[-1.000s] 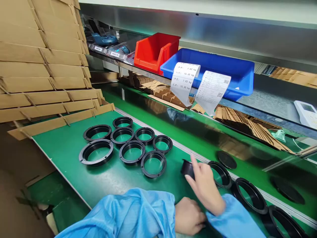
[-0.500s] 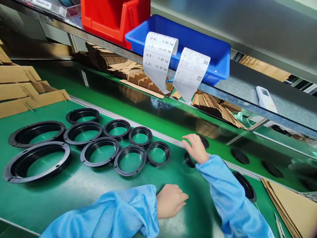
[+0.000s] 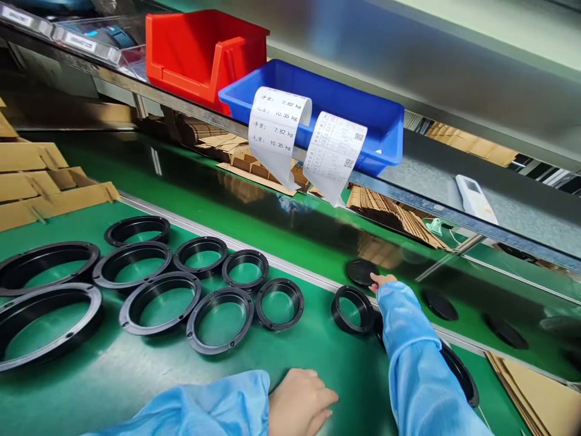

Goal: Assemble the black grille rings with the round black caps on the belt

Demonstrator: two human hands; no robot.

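Several black flanged rings [image 3: 220, 319] lie in two rows on the green mat [image 3: 113, 381] at the left, the largest ones [image 3: 40, 315] at the frame's edge. One smaller black ring [image 3: 353, 301] lies apart to their right. My right hand [image 3: 380, 280] is almost hidden by its blue sleeve. Only its fingertips show, at that ring's far rim, beside a flat black disc [image 3: 362, 271]. My left hand [image 3: 299, 402] rests on the mat near the bottom edge, fingers loosely spread, holding nothing. Another black ring [image 3: 460, 369] is partly covered by my right sleeve.
A shelf above carries a red bin [image 3: 200, 48] and a blue bin [image 3: 318, 103] with two paper slips [image 3: 276, 130] hanging from it, plus a white remote [image 3: 474, 198]. Folded cardboard [image 3: 45, 188] lies at the left, more cardboard [image 3: 540, 393] at the lower right. Black discs [image 3: 438, 303] lie on the glossy strip behind.
My right hand has reached farther from me; the small black part it held a second ago now lies as a ring on the mat. The view has swung right.
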